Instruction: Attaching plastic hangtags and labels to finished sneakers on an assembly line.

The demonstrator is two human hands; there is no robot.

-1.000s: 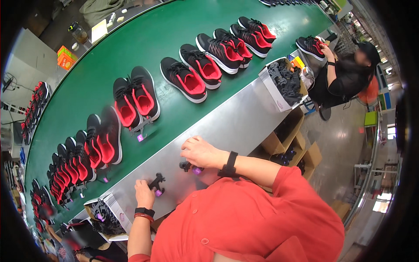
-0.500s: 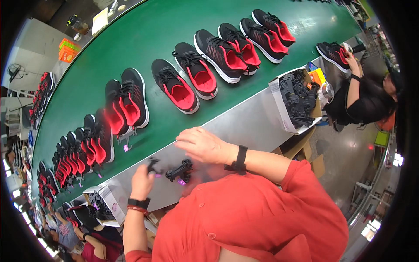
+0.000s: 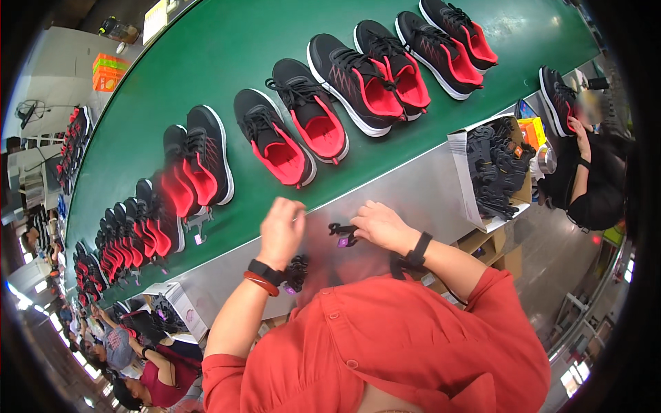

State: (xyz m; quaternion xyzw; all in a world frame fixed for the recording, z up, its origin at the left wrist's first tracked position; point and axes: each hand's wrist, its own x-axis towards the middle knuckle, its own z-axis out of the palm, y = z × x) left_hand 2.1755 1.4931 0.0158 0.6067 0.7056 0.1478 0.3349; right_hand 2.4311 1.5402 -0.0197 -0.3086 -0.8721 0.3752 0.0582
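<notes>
My right hand (image 3: 382, 226) pinches a black plastic shoe hanger (image 3: 341, 232) with a small purple tag, above the grey metal strip. To its left, my left hand (image 3: 281, 230) is raised near the green table's edge, fingers loosely bent and a little apart, nothing visible in them. More black hangers (image 3: 297, 270) lie on the metal beside my left wrist, partly hidden by it. Ahead of my left hand sits a pair of black shoes with red linings, a left shoe (image 3: 265, 131) and a right shoe (image 3: 306, 103).
More shoe pairs (image 3: 354, 79) line the green table (image 3: 413, 151) on both sides. An open box of black hangers (image 3: 492, 168) stands at the right, a similar box (image 3: 175, 310) at the left. A co-worker (image 3: 585, 172) at the far right handles a shoe. Other people sit at lower left.
My left hand has moved up and right, away from the hangers. The moving hanger it had is gone from there, and my right hand has shifted right and now pinches a hanger.
</notes>
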